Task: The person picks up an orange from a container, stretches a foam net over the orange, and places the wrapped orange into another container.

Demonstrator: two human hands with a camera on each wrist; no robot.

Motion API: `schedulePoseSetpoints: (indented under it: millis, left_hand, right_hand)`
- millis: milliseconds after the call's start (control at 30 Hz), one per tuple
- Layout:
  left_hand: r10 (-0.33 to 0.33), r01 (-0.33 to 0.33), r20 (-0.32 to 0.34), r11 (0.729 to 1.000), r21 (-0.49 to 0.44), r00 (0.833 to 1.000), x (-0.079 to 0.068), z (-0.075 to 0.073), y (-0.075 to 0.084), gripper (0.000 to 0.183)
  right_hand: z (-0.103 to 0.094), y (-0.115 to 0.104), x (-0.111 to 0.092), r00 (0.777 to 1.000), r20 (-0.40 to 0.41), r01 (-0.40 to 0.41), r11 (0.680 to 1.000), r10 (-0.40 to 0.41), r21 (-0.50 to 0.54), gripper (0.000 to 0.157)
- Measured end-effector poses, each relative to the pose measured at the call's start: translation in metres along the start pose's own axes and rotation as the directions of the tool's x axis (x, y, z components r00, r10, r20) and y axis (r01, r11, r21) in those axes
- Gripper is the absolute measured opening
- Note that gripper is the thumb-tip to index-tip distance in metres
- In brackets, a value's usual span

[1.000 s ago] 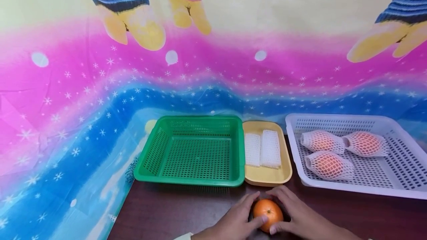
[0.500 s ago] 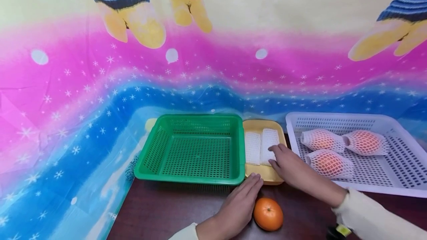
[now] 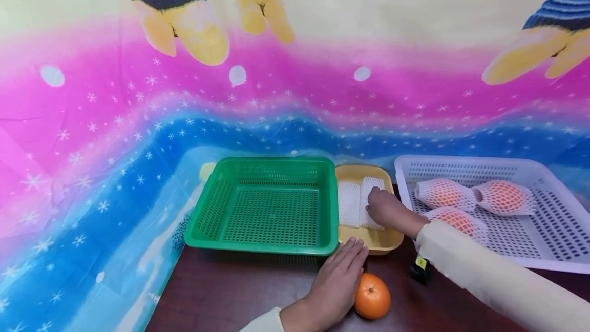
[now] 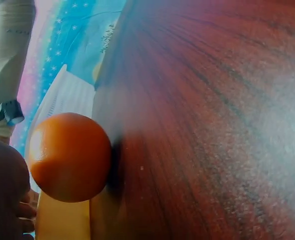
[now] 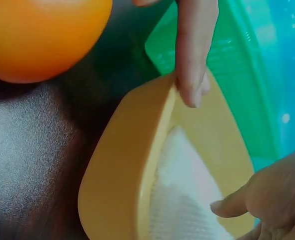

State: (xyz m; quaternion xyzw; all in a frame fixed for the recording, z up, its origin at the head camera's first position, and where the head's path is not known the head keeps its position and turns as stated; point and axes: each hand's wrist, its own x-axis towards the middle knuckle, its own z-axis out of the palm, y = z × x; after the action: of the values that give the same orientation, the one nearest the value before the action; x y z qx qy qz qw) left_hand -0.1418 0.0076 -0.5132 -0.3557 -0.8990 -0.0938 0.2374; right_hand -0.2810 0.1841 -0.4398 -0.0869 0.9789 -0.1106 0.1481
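A bare orange [image 3: 372,296] sits on the dark table near its front. Against its left side lies my left hand [image 3: 334,286], fingers straight and together, pointing at the yellow tray [image 3: 382,245]. In the right wrist view a finger [image 5: 192,55] of that hand rests over the tray's rim. Two white foam fruit nets lie in the tray. With curled fingers my right hand [image 3: 387,211] pinches the right foam net [image 3: 370,222]; its thumb [image 5: 230,204] shows at the net's edge, the other fingertips mostly hidden. The left foam net [image 3: 349,204] lies flat beside it.
A green basket [image 3: 262,249] stands left of the tray. To its right, a white basket [image 3: 530,261] holds three netted fruits [image 3: 504,198], one partly covered by my right sleeve [image 3: 475,260]. A black wrist camera [image 3: 420,271] hangs under my right forearm. A patterned cloth [image 3: 295,81] hangs behind.
Both hands were around the orange, then let it go. My right hand has moved forward into the tray and curled its fingers at the right foam net. My left hand has straightened beside the orange.
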Motion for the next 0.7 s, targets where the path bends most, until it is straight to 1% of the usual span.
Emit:
schedulePoseSetpoints:
  millis: [67,167,233,300,367,400,467,533,600,700]
  left_hand:
    - [-0.001,0.001,0.006,1.000,0.014,1.000,0.000,0.000,0.001,0.046]
    - [-0.009,0.008,0.022,0.999,0.040,1.000,0.001,0.001,0.002,0.050]
    - [-0.014,0.013,0.024,0.998,0.066,1.000,0.003,0.003,0.003,0.049]
    - [-0.015,0.014,0.016,0.995,0.097,1.000,0.005,0.005,0.003,0.045]
    - [-0.016,0.018,-0.014,0.991,0.130,1.000,0.006,0.008,0.003,0.042]
    - [-0.016,0.021,-0.035,0.990,0.143,0.999,0.007,0.009,0.002,0.040]
    - [-0.017,0.030,-0.079,0.986,0.165,0.997,0.009,0.012,0.002,0.036]
    - [-0.013,0.036,-0.119,0.981,0.189,0.993,0.011,0.015,0.001,0.033]
    - [-0.008,0.038,-0.143,0.977,0.210,0.990,0.012,0.016,0.001,0.031]
    - [0.003,0.036,-0.158,0.969,0.244,0.987,0.014,0.018,0.000,0.031]
  right_hand:
    - [0.003,0.000,0.006,0.999,0.010,-0.032,0.999,0.032,0.013,0.043]
    - [0.008,0.001,0.015,0.998,0.005,-0.069,0.997,0.069,-0.025,0.041]
    - [0.009,0.002,0.021,0.998,-0.009,-0.064,0.995,0.063,-0.075,0.036]
    - [0.010,0.003,0.026,0.999,-0.029,-0.038,0.991,0.035,-0.125,0.028]
    - [0.009,0.005,0.030,0.999,-0.047,-0.016,0.992,0.010,-0.129,0.022]
    - [0.008,0.005,0.031,0.999,-0.047,-0.009,0.992,0.003,-0.127,0.021]
    - [0.008,0.006,0.034,0.999,-0.028,-0.017,0.996,0.014,-0.092,0.020]
    - [0.007,0.007,0.036,0.999,0.003,-0.054,0.998,0.054,-0.043,0.018]
    - [0.008,0.006,0.037,0.994,0.024,-0.104,0.994,0.104,-0.015,0.017]
    - [0.011,0.003,0.038,0.988,0.017,-0.155,0.988,0.155,0.014,0.029]
